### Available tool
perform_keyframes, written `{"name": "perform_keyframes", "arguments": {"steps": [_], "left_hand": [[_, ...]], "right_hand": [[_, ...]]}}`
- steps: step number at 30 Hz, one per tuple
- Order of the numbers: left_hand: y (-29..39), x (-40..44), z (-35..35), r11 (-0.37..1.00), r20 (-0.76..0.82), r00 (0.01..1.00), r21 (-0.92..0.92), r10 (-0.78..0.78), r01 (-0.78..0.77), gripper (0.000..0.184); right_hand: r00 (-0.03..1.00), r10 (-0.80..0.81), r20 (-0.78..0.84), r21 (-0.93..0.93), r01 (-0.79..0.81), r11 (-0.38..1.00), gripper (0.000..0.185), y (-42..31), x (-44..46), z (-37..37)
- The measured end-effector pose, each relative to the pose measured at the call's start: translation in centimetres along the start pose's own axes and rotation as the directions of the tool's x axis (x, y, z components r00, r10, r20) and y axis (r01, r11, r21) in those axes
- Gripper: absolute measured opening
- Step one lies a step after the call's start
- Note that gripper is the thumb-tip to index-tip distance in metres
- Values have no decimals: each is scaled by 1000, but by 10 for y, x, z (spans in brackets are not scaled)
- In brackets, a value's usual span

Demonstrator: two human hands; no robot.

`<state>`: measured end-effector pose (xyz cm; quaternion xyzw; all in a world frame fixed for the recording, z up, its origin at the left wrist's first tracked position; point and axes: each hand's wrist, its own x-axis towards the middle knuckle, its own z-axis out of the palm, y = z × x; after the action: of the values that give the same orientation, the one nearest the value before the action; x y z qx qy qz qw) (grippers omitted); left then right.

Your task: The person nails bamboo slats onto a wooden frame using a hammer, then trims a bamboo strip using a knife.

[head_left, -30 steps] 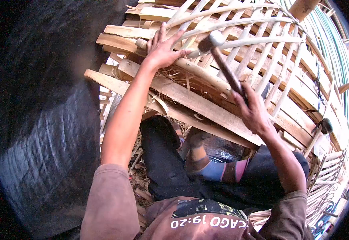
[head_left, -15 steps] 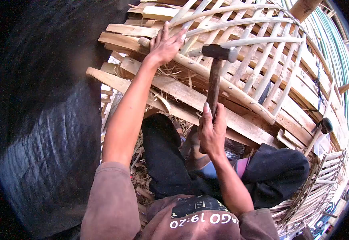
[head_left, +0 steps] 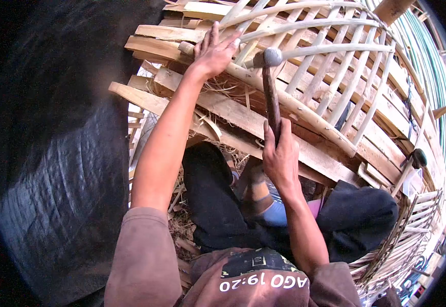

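My right hand (head_left: pixel 282 156) is wrapped round the dark wooden handle of a hammer (head_left: pixel 271 97). Its metal head is over the left end of a curved slat on a lattice frame (head_left: pixel 330 49) of pale sticks; whether they touch I cannot tell. Across the left part of the frame's thick round bottom pole (head_left: pixel 299 104) lies my left hand (head_left: pixel 215 55), fingers stretched out and apart, pressing on the frame. The pole and crossing sticks slant down to the right over rough boards.
Stacked rough planks (head_left: pixel 223 107) lie beneath the frame, with wood shavings among them. Another dark-headed tool (head_left: pixel 418 159) is at the right. A slatted stick piece (head_left: pixel 412 230) stands at lower right. Black sheeting (head_left: pixel 64 179) covers the left side. My bent legs (head_left: pixel 356 220) are below.
The hammer's head has shifted up and left and turned, its round face now showing. My right hand has moved slightly up and right. My left hand stays nearly in place.
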<state>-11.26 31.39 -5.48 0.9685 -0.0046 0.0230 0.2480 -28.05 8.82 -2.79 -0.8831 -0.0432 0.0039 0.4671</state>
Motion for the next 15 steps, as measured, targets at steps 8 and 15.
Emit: {"name": "perform_keyframes", "arguments": {"steps": [8, 15], "left_hand": [[3, 1, -1, 999, 32, 999, 25, -41, 41, 53], [-3, -4, 4, 992, -56, 995, 96, 82, -77, 72]], "right_hand": [[990, -40, -134, 7, 41, 999, 22, -13, 3, -32], [998, -7, -56, -79, 2, 997, 19, -24, 13, -55]]}}
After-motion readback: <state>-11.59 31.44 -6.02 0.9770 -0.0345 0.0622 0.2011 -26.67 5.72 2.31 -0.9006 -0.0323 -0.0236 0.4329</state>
